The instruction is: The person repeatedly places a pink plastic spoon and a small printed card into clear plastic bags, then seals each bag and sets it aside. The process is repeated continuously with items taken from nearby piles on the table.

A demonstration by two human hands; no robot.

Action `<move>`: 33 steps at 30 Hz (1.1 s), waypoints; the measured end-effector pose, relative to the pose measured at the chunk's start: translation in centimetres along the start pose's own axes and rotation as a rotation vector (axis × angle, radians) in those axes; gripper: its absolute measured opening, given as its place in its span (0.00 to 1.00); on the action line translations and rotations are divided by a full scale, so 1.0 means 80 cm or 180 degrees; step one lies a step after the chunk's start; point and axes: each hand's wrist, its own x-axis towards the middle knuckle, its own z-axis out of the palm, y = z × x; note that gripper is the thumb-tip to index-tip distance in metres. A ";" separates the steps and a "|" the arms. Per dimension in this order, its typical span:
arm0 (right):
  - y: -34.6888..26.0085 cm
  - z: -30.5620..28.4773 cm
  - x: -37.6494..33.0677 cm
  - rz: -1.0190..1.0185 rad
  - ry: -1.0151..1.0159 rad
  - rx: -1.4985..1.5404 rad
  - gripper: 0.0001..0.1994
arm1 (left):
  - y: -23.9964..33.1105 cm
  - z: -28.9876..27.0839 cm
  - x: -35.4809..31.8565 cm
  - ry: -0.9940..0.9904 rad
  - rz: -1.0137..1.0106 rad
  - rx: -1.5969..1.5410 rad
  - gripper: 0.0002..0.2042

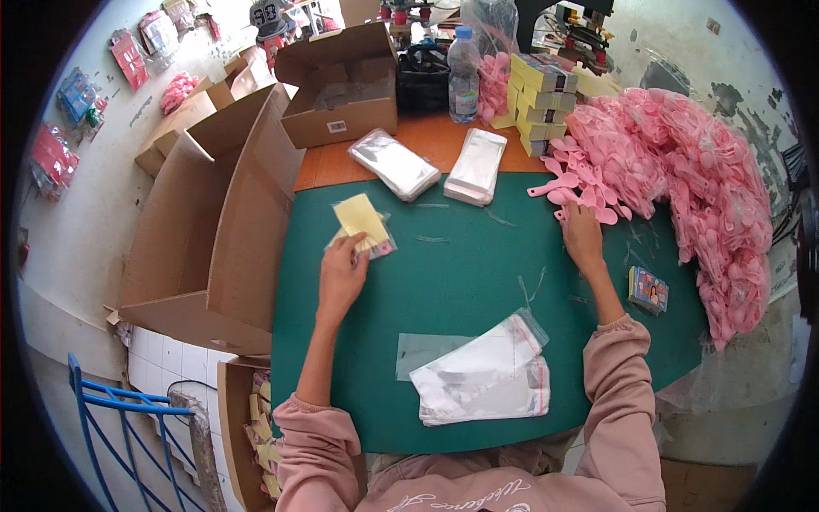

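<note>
Yellow card [362, 218] pinched in my left hand [343, 277], I'm likely selecting pink spoons [563, 181] far right; can't tell my right hand [583, 237]'s grip; next, I'd lift one

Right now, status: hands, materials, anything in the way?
Left hand touching pale-yellow rectangular card. Right hand at loose pink plastic spoons; grip unclear. Flat clear plastic sleeves lie apart, blocking neither hand.

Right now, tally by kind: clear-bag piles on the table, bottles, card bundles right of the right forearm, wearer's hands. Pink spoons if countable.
Clear-bag piles: 3 (back-left pile, back-right pile, front pile)
Bottle: 1
Card bundle: 1
Hands: 2 (left hand, right hand)
Total: 7
Pink spoons overlap too much to count; left out.
</note>
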 end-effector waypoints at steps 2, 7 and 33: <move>-0.006 -0.008 -0.009 0.0108 -0.0043 -0.0060 0.15 | 0.006 -0.008 -0.008 0.0066 0.0004 0.0632 0.15; 0.002 -0.063 -0.023 0.0579 0.0666 0.0465 0.08 | 0.081 0.010 -0.042 0.0308 0.0668 0.0982 0.11; -0.108 -0.101 -0.084 0.0479 -0.0114 0.3841 0.07 | 0.107 0.065 -0.068 -0.2265 -0.0765 -0.3495 0.08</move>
